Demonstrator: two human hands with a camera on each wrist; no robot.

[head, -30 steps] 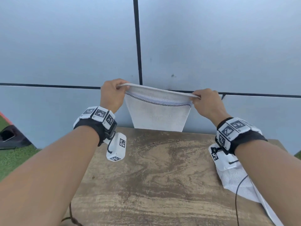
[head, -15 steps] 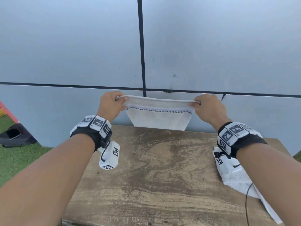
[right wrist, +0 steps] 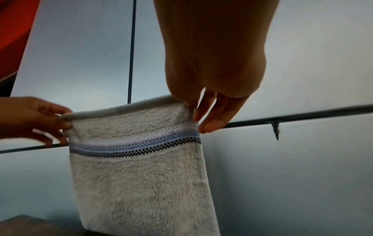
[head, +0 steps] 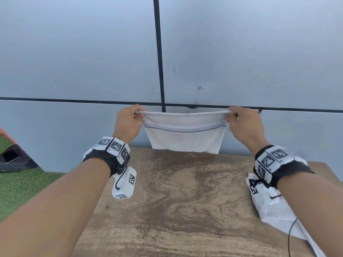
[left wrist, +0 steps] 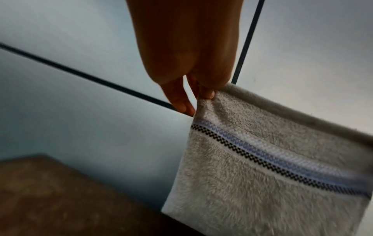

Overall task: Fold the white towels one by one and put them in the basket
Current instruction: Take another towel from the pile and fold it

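A white towel with a blue and black checked stripe hangs doubled over in the air beyond the far edge of the wooden table. My left hand pinches its top left corner and my right hand pinches its top right corner, holding the top edge taut. The left wrist view shows my left hand pinching the towel. In the right wrist view my right hand pinches the towel. More white towels lie on the table's right edge under my right forearm. No basket is in view.
A grey panelled wall with black seams stands close behind the table. Green turf and a dark object lie to the left on the floor. A cable hangs from my right wrist.
Both hands have lowered the towel, so its bottom edge is hidden behind the table's far edge. The top edge is pulled straighter. The grips are unchanged.
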